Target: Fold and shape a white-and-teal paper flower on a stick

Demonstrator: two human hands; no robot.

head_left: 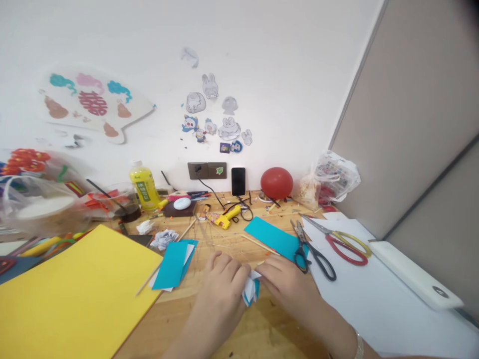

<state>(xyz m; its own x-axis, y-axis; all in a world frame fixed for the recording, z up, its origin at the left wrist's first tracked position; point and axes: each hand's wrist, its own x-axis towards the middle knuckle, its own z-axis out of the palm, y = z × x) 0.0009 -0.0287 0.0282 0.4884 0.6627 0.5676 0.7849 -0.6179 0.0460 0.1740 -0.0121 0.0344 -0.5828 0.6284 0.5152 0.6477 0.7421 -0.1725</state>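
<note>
Between my two hands is a small folded piece of blue and white paper (250, 290), its layers fanned in pleats. My left hand (226, 281) is closed on its left side, with the fingers curled over it. My right hand (286, 281) pinches the upper right edge of the same paper. The fingertips partly hide it. Left of my hands lie blue paper pieces (170, 267) with white sheets among them. Beyond my right hand, black-handled scissors (312, 254) rest partly on a blue paper strip (271, 238).
A large yellow sheet (82, 294) covers the left of the table. Red-and-yellow-handled scissors (346, 244) lie on white paper (392, 309) at right. Behind are a yellow glue gun (228, 218), a phone (238, 181), a red balloon (277, 183) and a drink bottle (144, 187).
</note>
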